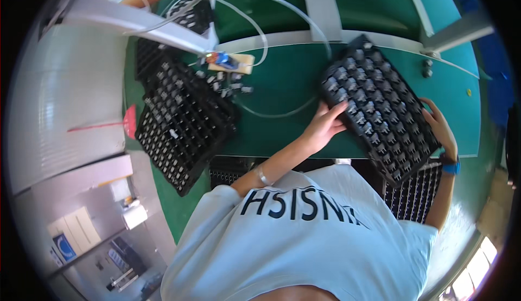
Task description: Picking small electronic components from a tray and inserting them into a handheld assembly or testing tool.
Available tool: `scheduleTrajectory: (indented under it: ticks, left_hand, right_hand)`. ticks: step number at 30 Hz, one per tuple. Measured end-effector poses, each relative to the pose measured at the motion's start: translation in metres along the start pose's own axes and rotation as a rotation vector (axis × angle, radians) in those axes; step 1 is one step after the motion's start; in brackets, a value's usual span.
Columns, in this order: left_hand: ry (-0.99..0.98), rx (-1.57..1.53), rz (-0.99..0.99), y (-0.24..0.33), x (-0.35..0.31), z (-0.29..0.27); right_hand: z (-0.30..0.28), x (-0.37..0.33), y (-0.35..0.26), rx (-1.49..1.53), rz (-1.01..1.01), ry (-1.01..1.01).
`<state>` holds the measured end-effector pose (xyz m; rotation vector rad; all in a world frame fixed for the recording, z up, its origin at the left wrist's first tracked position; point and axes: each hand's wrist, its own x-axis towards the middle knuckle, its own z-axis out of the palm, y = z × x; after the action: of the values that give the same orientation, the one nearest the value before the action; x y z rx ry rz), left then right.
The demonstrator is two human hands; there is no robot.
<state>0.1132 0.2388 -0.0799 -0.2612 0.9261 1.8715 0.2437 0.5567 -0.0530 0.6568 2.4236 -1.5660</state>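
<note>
One black tray (371, 148), rectangular and set with rows of small grey parts (368, 128) too many to count, was over the right side of the table (271, 138). Two hands had it in their grip, the left hand (324, 128) and right hand (440, 126) grasping opposite edges. Leftward lay overlapping dark trays (220, 122), not clearly countable, and one pale block (248, 64).

1. The single head view looks steeply down from the wearer's own head, upright, facing out across the green table (282, 84).
2. It sits close: the pale shirt (304, 241) fills the lower middle, the left hand (322, 129) and right hand (440, 128) just beyond.
3. Its wide fisheye bends straight edges toward a dark rim.
</note>
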Motion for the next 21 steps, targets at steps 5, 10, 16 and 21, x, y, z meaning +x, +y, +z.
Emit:
scheduleTrajectory:
  ticks: [5,10,16,21]
  left_hand:
    - [-0.051,-0.106,-0.208,-0.032,-0.048,-0.043]
    - [-0.212,-0.065,-0.553,-0.032,-0.091,-0.035]
    - [-0.303,0.168,-0.623,-0.010,-0.103,-0.029]
    - [-0.153,0.485,0.068,0.027,-0.091,-0.033]
  right_hand:
    - [-0.009,0.043,-0.032,-0.362,-0.009,-0.142]
    - [-0.001,0.076,-0.054,-0.513,-0.178,-0.075]
    - [0.019,0.064,-0.046,-0.636,-0.604,0.432]
    - [0.014,0.017,-0.021,-0.412,-0.194,0.670]
